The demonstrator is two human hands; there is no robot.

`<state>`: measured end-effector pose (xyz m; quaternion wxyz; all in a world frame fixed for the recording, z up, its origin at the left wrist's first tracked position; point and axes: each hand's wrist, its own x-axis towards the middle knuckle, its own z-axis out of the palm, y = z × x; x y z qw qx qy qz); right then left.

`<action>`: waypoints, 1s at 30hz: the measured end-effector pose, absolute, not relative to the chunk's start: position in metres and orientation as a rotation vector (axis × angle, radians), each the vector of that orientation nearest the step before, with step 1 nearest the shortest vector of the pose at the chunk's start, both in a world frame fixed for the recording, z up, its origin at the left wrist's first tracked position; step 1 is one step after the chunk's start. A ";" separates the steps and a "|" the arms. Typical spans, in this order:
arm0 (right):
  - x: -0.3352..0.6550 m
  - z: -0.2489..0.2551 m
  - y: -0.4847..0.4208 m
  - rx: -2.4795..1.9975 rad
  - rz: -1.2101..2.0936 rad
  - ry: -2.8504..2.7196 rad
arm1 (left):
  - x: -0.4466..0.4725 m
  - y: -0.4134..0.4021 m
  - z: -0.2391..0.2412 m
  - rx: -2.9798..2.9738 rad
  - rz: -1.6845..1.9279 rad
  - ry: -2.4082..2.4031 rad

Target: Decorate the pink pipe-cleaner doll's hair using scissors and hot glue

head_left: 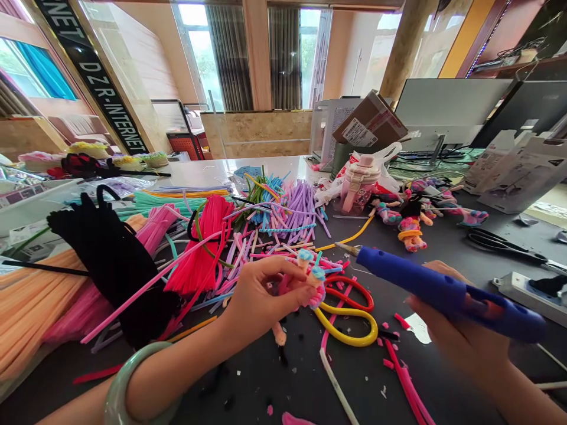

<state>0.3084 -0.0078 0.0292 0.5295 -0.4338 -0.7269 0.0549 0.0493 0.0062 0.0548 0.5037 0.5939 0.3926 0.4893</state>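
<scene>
My left hand (270,289), with a green bangle (133,372) on its wrist, pinches a small pipe-cleaner doll (315,283) in pink, peach and light blue. Part of the doll is hidden behind my fingers. A blue hot glue gun (420,277) is gripped in my right hand (460,330), its metal nozzle pointing left, above and to the right of the doll without touching it. Scissors with one yellow and one red handle loop (370,330) lie just behind and below the doll; their blades are hidden.
Bundles of black (106,265), peach (39,307), red (201,248) and purple pipe cleaners (299,212) cover the left and middle of the dark table. Several finished-looking dolls (410,224), a pink bottle (358,183), black-handled scissors (505,245) and a power strip (531,292) lie right.
</scene>
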 end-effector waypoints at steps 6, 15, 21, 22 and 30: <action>0.315 0.029 -0.010 -0.897 -0.004 -1.895 | 0.049 0.007 0.058 1.483 1.371 0.939; 0.315 0.046 -0.018 -0.792 0.007 -2.058 | 0.051 0.003 0.059 1.500 1.408 0.937; 0.295 0.038 -0.023 -0.906 0.034 -1.808 | 0.053 0.003 0.059 1.476 1.408 0.946; 0.292 0.035 -0.023 -0.905 0.008 -1.760 | 0.053 0.003 0.058 1.479 1.414 0.953; 0.300 0.029 -0.020 -0.889 -0.069 -1.904 | 0.053 0.002 0.054 1.547 1.357 0.985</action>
